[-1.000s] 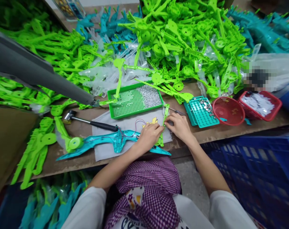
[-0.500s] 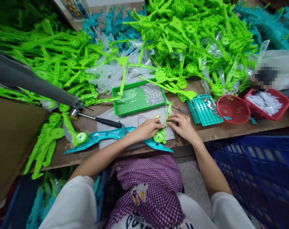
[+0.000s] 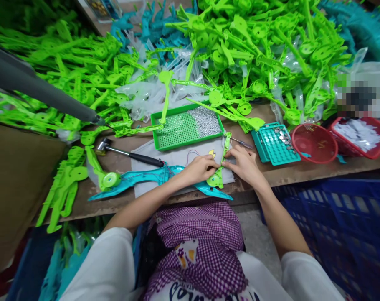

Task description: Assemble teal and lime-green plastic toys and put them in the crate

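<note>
A narrow lime-green plastic part (image 3: 215, 179) with a round lower end lies on the grey cloth (image 3: 142, 155) in front of me. My left hand (image 3: 202, 169) is closed, its fingertips pinching at the part's middle from the left. From the right, my right hand (image 3: 244, 165) has curled fingers and thumb on the same part, close to the left fingertips. Anything small between the fingertips is hidden. Under my left forearm is a long blue plastic piece (image 3: 136, 177) with thin wires. A screwdriver (image 3: 244, 144) lies just beyond my right hand.
Behind the cloth stands a green tray (image 3: 165, 147) of small silvery pieces. A hammer (image 3: 130, 155) lies left. To the right are a teal tray (image 3: 282, 156) with metal discs, a red bowl (image 3: 315, 144) and a red basket (image 3: 376, 152). Piled green parts (image 3: 240, 54) cover the back.
The camera view has shifted slightly, moving everything a little rightward. My right fingers are more curled, and both hands' fingertips have come closer together on the green part.
</note>
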Action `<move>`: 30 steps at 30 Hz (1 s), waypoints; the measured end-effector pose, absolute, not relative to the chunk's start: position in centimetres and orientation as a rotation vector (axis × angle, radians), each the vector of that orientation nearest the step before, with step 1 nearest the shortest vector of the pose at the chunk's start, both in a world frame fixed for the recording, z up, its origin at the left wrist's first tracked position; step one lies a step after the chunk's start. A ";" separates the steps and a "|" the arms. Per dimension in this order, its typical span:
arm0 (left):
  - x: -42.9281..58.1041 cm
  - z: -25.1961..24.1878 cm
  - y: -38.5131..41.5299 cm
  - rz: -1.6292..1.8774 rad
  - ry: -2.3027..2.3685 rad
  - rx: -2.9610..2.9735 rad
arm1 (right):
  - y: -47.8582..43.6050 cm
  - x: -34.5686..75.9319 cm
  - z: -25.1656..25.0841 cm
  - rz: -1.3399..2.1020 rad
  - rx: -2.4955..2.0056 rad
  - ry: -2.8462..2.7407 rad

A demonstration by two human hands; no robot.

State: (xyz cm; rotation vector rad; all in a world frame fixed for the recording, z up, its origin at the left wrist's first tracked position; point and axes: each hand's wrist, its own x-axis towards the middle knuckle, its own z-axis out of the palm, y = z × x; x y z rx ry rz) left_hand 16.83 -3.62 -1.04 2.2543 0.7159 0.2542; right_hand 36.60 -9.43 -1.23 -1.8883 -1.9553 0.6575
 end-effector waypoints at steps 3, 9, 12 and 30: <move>16.9 -0.8 -3.6 0.245 0.719 2.252 | -9.3 36.7 -1.1 0.656 -1.898 -1.970; 16.6 -1.3 -3.6 0.267 0.746 2.214 | -9.7 37.8 -1.2 0.806 -1.747 -1.994; 16.6 -1.5 -3.6 0.279 0.746 2.196 | -9.8 38.1 -1.5 0.798 -1.730 -1.975; 16.4 -1.6 -3.9 0.380 0.720 2.255 | -12.7 35.2 -3.0 0.242 -1.824 -2.096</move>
